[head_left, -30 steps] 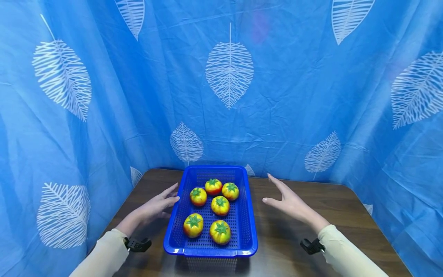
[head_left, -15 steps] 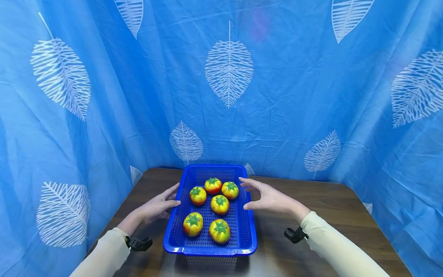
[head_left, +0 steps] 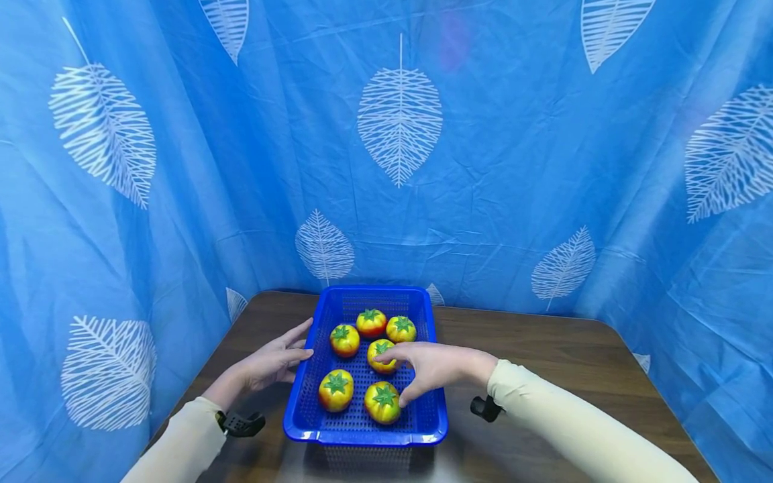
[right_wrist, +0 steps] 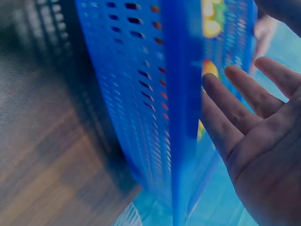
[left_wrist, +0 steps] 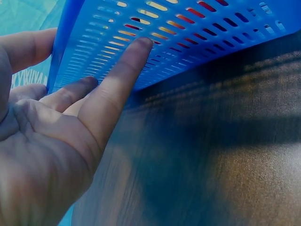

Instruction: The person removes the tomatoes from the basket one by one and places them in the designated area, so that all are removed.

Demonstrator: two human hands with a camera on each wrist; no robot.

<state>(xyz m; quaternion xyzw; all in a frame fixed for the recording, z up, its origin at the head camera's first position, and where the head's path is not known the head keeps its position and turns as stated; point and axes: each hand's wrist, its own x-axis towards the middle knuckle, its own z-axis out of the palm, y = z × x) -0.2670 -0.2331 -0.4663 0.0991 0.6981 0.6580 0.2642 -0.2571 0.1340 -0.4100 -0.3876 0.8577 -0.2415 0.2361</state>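
Note:
A blue perforated plastic basket (head_left: 439,409) holds several yellow-red tomatoes with green leafy tops. My left hand (head_left: 268,362) is at its left side, thumb at the rim and fingers outside; in the left wrist view the loosely straight fingers (left_wrist: 110,96) lie against the perforated wall. My right hand (head_left: 425,365) reaches over the right rim, with thumb and fingers spread apart. Its thumb tip is right at the front right tomato (head_left: 382,408), and its fingers overlap the middle tomato (head_left: 376,349). In the right wrist view the right palm (right_wrist: 268,155) faces the basket, holding nothing.
Further tomatoes sit at the back, including one near the far wall (head_left: 371,325), and another (head_left: 335,396) at front left. The basket stands on a dark wooden table (head_left: 519,335). A blue curtain (head_left: 483,168) with white leaf prints hangs behind and at both sides.
My right hand has moved left from beside the basket, across its right rim, and is now over the tomatoes. My left hand has stayed at the left rim.

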